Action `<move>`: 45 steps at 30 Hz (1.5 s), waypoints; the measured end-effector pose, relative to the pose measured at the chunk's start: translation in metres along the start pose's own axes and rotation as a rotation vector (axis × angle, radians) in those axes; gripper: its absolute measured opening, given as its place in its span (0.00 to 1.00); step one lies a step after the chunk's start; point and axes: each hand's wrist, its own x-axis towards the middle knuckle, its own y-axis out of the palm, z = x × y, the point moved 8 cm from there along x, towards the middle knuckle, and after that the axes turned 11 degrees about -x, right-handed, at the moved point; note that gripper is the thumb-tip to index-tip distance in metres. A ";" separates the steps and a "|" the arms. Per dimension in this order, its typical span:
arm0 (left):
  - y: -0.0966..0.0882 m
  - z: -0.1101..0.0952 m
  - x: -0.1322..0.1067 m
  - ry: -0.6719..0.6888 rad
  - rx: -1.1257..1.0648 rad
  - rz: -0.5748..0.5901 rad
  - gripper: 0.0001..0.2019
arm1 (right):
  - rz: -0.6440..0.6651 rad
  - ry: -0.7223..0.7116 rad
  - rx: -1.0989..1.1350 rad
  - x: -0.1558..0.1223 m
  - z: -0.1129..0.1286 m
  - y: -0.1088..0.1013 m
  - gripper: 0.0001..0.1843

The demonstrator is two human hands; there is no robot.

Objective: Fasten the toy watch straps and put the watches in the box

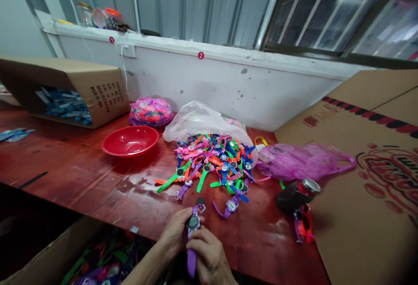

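A purple toy wristwatch (193, 222) with a dark round face is held between both hands at the table's front edge. My left hand (176, 229) pinches it near the case on the buckle side. The fingers of my right hand (209, 250) are closed on the lower strap, which hangs down. Just beyond lies a small dark disc (200, 201). Another purple watch (230, 207) rests to the right of it. Farther back, a heap of colourful watches (215, 159) spills from a white plastic bag (196, 122).
A red bowl (130, 141) and a carton of blue packets (107, 98) stand left. At right are a pink bag (303, 161), a dark-sleeved jar (295, 196) and a large carton (365, 233). Below the edge, an open box (58, 250) holds more watches.
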 end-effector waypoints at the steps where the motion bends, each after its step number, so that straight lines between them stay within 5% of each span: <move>1: 0.000 -0.001 -0.003 0.003 -0.013 -0.036 0.15 | -0.021 0.056 0.069 -0.003 -0.002 -0.002 0.11; 6: 0.009 -0.009 -0.013 -0.003 -0.012 -0.080 0.14 | 0.056 0.403 0.414 -0.015 -0.017 0.008 0.09; 12: 0.015 -0.023 -0.015 0.144 0.077 -0.012 0.19 | 0.144 0.843 0.740 -0.029 -0.042 0.027 0.25; 19: 0.005 -0.028 -0.035 0.389 0.293 -0.033 0.16 | 0.216 1.019 0.947 -0.036 -0.037 0.040 0.21; 30: -0.055 0.012 -0.071 0.320 0.385 -0.198 0.15 | 0.572 1.255 0.937 -0.086 -0.030 0.088 0.23; 37: -0.063 0.010 -0.080 0.425 0.500 -0.224 0.19 | 0.663 1.284 0.879 -0.092 -0.032 0.095 0.22; 45: -0.073 0.010 -0.083 0.361 0.365 -0.246 0.15 | 0.668 1.262 0.837 -0.078 -0.035 0.098 0.22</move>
